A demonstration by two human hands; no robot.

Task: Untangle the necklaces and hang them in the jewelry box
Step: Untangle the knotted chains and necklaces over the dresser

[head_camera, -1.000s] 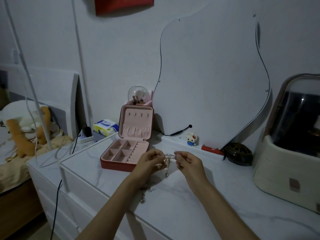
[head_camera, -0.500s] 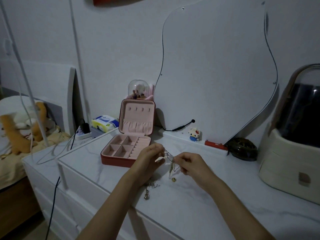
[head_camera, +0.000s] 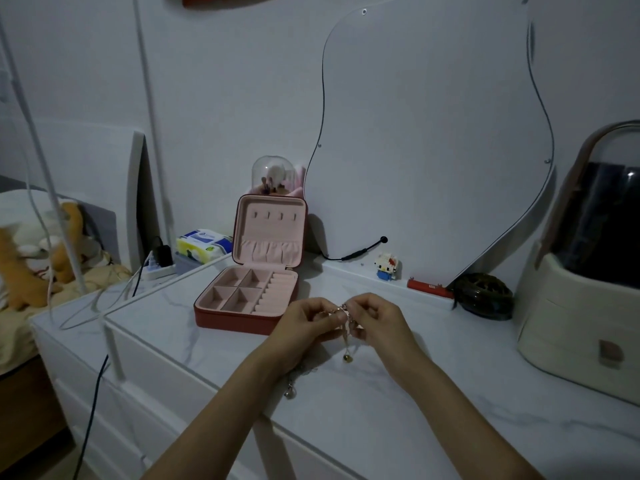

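Just below the middle of the frame, your left hand (head_camera: pixel 304 323) and right hand (head_camera: pixel 379 322) both pinch the tangled necklaces (head_camera: pixel 343 315) between their fingertips, above the white countertop (head_camera: pixel 450 393). Loose ends with small pendants hang below. Keep the pinches light and tease the strands apart gently, not tugging. The jewelry box (head_camera: pixel 256 271) sits open just behind your hands, its lid hooks bare.

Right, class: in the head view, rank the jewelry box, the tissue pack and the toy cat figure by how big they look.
1. jewelry box, clearly largest.
2. tissue pack.
3. toy cat figure, smallest.
The pack and figure stand farther back, so their true sizes may be understated.
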